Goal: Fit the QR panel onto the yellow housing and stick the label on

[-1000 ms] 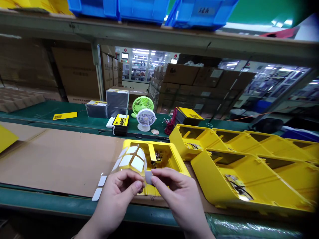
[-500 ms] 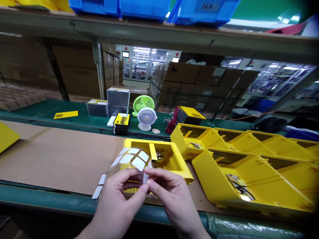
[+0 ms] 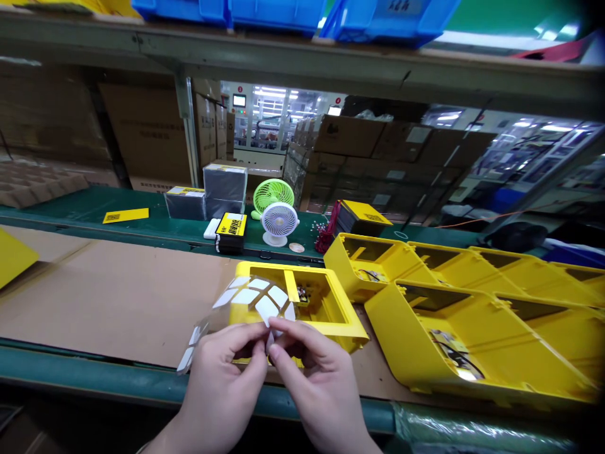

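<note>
A clear sheet of white stickers (image 3: 246, 296) bends up between my two hands, its far end curling out to the left. My left hand (image 3: 224, 372) pinches the sheet's near edge. Close against it, my right hand (image 3: 312, 372) has thumb and forefinger closed at the corner of one sticker; whether that sticker is loose from the backing I cannot tell. Just beyond the hands lies a yellow plastic housing (image 3: 347, 325), open on top with a crossbar and some wiring inside. Sheet and hands cover its near left part.
More yellow housings (image 3: 401, 340) with wires inside stand in rows on the right. Behind are a white fan (image 3: 278, 222), a green fan (image 3: 271, 189), a stack of yellow-black cards (image 3: 231, 228) and red wires (image 3: 327, 236). Blue bins (image 3: 274, 16) sit on the overhead shelf.
My fingertips have shifted slightly left and drawn closer together at the sticker's corner. The sheet has tilted and bent a little differently. The housings have stayed put.
</note>
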`<state>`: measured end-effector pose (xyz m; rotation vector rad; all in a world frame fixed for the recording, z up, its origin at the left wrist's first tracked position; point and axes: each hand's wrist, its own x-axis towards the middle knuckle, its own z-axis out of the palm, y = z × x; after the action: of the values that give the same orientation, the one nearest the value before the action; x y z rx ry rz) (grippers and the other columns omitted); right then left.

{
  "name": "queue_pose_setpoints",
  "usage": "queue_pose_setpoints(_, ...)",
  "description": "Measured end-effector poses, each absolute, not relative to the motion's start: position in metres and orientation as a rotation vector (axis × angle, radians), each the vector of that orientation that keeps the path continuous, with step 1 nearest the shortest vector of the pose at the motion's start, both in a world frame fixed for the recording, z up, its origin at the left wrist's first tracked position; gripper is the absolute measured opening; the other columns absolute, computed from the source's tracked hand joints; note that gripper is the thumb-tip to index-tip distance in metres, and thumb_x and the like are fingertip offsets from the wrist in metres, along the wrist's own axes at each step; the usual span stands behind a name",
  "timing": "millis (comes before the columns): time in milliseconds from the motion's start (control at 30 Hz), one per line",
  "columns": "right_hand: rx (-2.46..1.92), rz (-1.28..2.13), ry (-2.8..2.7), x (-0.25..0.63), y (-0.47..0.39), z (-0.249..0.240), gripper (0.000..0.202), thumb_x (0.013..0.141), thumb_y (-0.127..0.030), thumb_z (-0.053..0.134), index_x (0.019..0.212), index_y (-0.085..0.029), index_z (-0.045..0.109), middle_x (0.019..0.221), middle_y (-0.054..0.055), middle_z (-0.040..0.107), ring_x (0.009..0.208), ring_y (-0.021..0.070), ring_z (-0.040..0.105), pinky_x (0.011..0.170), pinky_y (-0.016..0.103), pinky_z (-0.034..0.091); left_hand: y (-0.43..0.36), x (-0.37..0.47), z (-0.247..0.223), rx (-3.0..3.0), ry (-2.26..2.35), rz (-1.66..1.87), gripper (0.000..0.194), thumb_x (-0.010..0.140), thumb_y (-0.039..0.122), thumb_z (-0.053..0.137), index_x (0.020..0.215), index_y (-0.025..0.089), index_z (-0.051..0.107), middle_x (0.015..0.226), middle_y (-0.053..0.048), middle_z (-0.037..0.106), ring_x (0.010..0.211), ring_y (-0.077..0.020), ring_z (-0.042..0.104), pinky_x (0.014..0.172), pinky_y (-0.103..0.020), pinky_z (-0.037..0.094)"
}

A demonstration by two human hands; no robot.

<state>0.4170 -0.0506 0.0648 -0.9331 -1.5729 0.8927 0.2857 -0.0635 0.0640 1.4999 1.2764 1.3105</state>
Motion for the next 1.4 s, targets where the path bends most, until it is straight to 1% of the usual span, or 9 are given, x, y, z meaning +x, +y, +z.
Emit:
queue_pose_setpoints(200, -0.935, 0.799, -1.613, 0.419, -0.049, 0.065, 0.025, 0.076, -0.014, 0.059, 0.1, -0.021, 0.065, 0.077, 0.003, 0.064, 0.07, 0.0127, 0.059, 0.067, 0.024, 0.05, -0.061, 0.283, 0.069, 1.401, 1.111, 1.239, 0.03, 0.081, 0.023, 0.055, 0.109, 0.024, 0.063, 0.104, -0.004, 0.068, 0.092, -0.0198, 0.063, 0.084, -0.03, 0.05)
queue_pose_setpoints(367, -0.97, 0.973, -1.606, 0.424, -0.045, 0.068, 0.023, 0.076, -0.018, 0.06, 0.098, -0.021, 0.066, 0.081, 0.004, 0.064, 0.072, 0.0134, 0.06, 0.066, 0.024, 0.051, -0.062, 0.281, 0.072, 1.438, 1.121, 1.229, 0.027, 0.08, 0.022, 0.056, 0.104, 0.023, 0.066, 0.097, -0.004, 0.07, 0.083, -0.0189, 0.064, 0.078, -0.028, 0.052)
queue_pose_setpoints(467, -0.966, 0.935, -1.607, 0.423, -0.046, 0.066, 0.023, 0.075, -0.017, 0.06, 0.097, -0.022, 0.066, 0.08, 0.003, 0.065, 0.071, 0.0132, 0.061, 0.066, 0.024, 0.051, -0.062, 0.283, 0.068, 1.456, 1.187, 1.259, 0.025, 0.079, 0.022, 0.057, 0.101, 0.023, 0.068, 0.094, -0.004, 0.07, 0.079, -0.0183, 0.064, 0.076, -0.028, 0.052)
queue_pose_setpoints(633, -0.925, 0.725, -1.691, 0.42, -0.049, 0.063, 0.026, 0.076, -0.013, 0.058, 0.099, -0.022, 0.065, 0.077, 0.003, 0.064, 0.07, 0.013, 0.06, 0.064, 0.024, 0.051, -0.06, 0.283, 0.064, 1.391, 1.216, 1.297, 0.023, 0.078, 0.024, 0.058, 0.098, 0.02, 0.069, 0.091, -0.005, 0.071, 0.081, -0.0192, 0.064, 0.076, -0.028, 0.052)
queue_pose_setpoints(833, -0.753, 0.4, -2.055, 0.431, -0.045, 0.066, 0.039, 0.078, -0.004, 0.051, 0.113, -0.02, 0.057, 0.097, 0.007, 0.062, 0.088, 0.0155, 0.058, 0.077, 0.028, 0.05, -0.057, 0.281, 0.068, 1.301, 1.042, 1.245, 0.024, 0.08, 0.021, 0.055, 0.101, 0.019, 0.067, 0.097, -0.005, 0.069, 0.087, -0.0188, 0.062, 0.081, -0.029, 0.049)
queue_pose_setpoints(967, -0.694, 0.048, -2.173, 0.447, -0.043, 0.062, 0.042, 0.074, 0.001, 0.051, 0.111, -0.018, 0.059, 0.102, 0.01, 0.06, 0.093, 0.0201, 0.056, 0.081, 0.037, 0.049, -0.055, 0.278, 0.063, 1.237, 1.061, 1.252, 0.023, 0.081, 0.022, 0.054, 0.099, 0.015, 0.066, 0.095, -0.006, 0.069, 0.08, -0.0168, 0.063, 0.078, -0.029, 0.051)
queue_pose_setpoints(1167, -0.668, -0.099, -2.208, 0.467, -0.048, 0.057, 0.04, 0.073, -0.003, 0.054, 0.109, -0.02, 0.059, 0.108, 0.009, 0.062, 0.101, 0.0248, 0.056, 0.082, 0.042, 0.05, -0.05, 0.268, 0.055, 1.037, 1.198, 1.407, 0.041, 0.076, 0.025, 0.06, 0.115, 0.015, 0.053, 0.089, -0.005, 0.069, 0.075, -0.0157, 0.066, 0.071, -0.028, 0.056)
queue_pose_setpoints(1300, -0.65, -0.041, -2.056, 0.474, -0.056, 0.06, 0.047, 0.067, 0.001, 0.059, 0.109, -0.021, 0.059, 0.097, 0.007, 0.066, 0.091, 0.0229, 0.061, 0.074, 0.037, 0.053, -0.047, 0.253, 0.053, 1.025, 1.305, 1.647, 0.059, 0.074, 0.024, 0.062, 0.128, 0.024, 0.041, 0.09, -0.002, 0.068, 0.072, -0.0146, 0.066, 0.069, -0.026, 0.056)
queue_pose_setpoints(1400, -0.697, 0.066, -1.976, 0.48, -0.057, 0.047, 0.047, 0.067, 0.004, 0.057, 0.106, -0.023, 0.059, 0.087, 0.004, 0.067, 0.081, 0.0203, 0.063, 0.068, 0.034, 0.053, -0.039, 0.229, 0.04, 0.964, 1.432, 1.917, 0.067, 0.074, 0.023, 0.062, 0.133, 0.031, 0.033, 0.085, 0.003, 0.066, 0.071, -0.0122, 0.064, 0.073, -0.027, 0.055)
